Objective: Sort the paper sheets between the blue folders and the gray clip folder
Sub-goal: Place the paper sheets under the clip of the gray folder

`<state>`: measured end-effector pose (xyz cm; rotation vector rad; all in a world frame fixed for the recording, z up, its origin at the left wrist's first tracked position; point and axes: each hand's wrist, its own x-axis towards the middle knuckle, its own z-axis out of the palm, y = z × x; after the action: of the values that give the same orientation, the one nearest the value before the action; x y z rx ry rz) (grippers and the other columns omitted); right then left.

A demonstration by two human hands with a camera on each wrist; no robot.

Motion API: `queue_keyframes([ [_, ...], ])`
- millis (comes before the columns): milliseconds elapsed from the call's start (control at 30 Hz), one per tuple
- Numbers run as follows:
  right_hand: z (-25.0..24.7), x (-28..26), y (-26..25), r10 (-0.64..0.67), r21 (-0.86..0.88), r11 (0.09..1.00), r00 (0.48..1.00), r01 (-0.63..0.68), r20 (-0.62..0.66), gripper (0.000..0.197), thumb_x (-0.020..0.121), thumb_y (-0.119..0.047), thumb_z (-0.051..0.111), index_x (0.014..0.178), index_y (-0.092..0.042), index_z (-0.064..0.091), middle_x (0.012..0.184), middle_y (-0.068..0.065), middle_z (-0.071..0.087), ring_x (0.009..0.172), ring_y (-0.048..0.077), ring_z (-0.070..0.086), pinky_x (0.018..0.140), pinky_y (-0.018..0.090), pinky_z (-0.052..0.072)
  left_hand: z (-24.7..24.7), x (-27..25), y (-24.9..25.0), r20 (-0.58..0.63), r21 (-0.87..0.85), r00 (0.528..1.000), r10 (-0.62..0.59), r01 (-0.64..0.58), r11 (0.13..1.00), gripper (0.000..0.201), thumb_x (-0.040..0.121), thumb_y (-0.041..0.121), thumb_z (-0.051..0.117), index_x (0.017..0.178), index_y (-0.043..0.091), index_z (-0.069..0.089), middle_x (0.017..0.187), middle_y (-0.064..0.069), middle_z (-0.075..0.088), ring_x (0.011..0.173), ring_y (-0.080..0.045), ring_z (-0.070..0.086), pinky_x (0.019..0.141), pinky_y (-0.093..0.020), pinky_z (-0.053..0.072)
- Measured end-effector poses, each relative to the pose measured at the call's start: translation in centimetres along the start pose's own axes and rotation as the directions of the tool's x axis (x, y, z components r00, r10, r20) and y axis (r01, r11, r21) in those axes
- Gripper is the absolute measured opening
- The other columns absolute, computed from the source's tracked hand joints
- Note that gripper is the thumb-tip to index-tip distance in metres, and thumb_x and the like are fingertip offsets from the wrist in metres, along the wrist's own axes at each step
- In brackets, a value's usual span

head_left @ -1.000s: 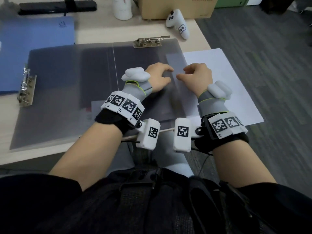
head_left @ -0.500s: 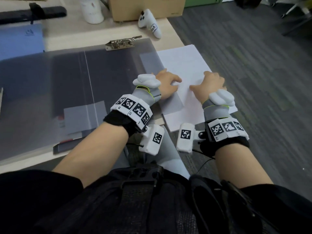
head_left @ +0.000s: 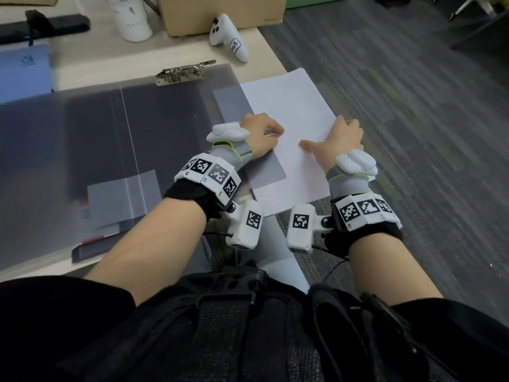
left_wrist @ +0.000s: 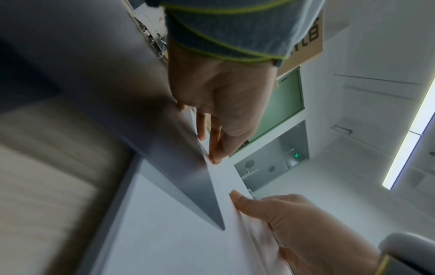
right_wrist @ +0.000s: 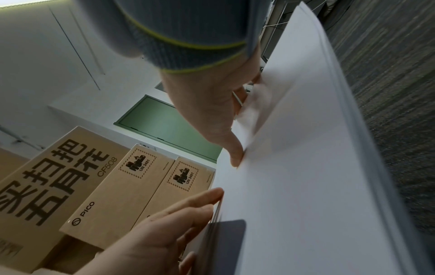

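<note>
The gray clip folder [head_left: 96,150] lies open on the table, its metal clip [head_left: 184,74] at the far edge. A white paper stack [head_left: 292,106] sits at its right and overhangs the table edge, partly under the folder's translucent cover [left_wrist: 141,130]. My left hand [head_left: 260,130] rests at the cover's right edge, with straight fingers [left_wrist: 216,148] touching the paper [left_wrist: 164,232]. My right hand [head_left: 341,136] grips the stack's right edge, thumb [right_wrist: 235,154] on top and fingers hidden beneath the sheets [right_wrist: 306,167]. A blue folder [head_left: 24,75] lies at the far left.
A white controller [head_left: 228,37], a cardboard box [head_left: 220,12] and a white cup [head_left: 132,17] stand at the table's back. A black bar [head_left: 46,26] lies back left. A dark flat object [head_left: 91,249] shows under the cover near me. Carpeted floor [head_left: 413,133] is on the right.
Both hands moved right, off the gray folder and onto the white stack. The right hand went to the stack's right edge and took hold of it, thumb on top.
</note>
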<state>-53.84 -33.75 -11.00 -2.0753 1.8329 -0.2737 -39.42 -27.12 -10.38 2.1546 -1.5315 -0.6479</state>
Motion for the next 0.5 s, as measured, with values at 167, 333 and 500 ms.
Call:
queue_keyframes([
  [167, -0.3, 0.1, 0.1, -0.05, 0.046, 0.998, 0.998, 0.051, -0.024, 0.059, 0.075, -0.035, 0.074, 0.118, -0.004, 0.048, 0.13, 0.013, 0.043, 0.123, 0.032, 0.039, 0.09, 0.044, 0.042, 0.3, 0.6, -1.0, 0.019, -0.174, 0.998, -0.056, 0.058, 0.983, 0.032, 0.085, 0.015, 0.056, 0.111, 0.029, 0.066, 0.122, 0.007, 0.063, 0.114, -0.012, 0.057, 0.101, -0.021, 0.038],
  [333, -0.5, -0.1, -0.1, -0.112, 0.048, 0.992, 0.987, 0.118, -0.119, 0.03, 0.077, -0.005, 0.054, 0.107, -0.004, 0.051, 0.119, 0.014, 0.046, 0.112, 0.034, 0.045, 0.068, 0.036, 0.036, 0.8, 1.7, -1.7, 0.051, -0.356, 0.997, -0.054, 0.069, 0.932, 0.027, 0.088, 0.011, 0.056, 0.113, 0.016, 0.067, 0.105, 0.003, 0.065, 0.085, -0.003, 0.055, 0.078, -0.006, 0.041],
  [500, -1.5, -0.5, -1.5, -0.234, 0.096, 0.965, 0.966, 0.244, -0.107, 0.033, 0.082, -0.011, 0.053, 0.114, -0.011, 0.063, 0.119, 0.012, 0.051, 0.107, 0.031, 0.052, 0.076, 0.033, 0.04, 0.8, 1.9, -1.9, 0.108, -0.676, 0.992, -0.058, 0.116, 0.728, 0.032, 0.089, 0.018, 0.06, 0.115, 0.0, 0.062, 0.096, -0.003, 0.065, 0.081, -0.002, 0.065, 0.087, -0.011, 0.048],
])
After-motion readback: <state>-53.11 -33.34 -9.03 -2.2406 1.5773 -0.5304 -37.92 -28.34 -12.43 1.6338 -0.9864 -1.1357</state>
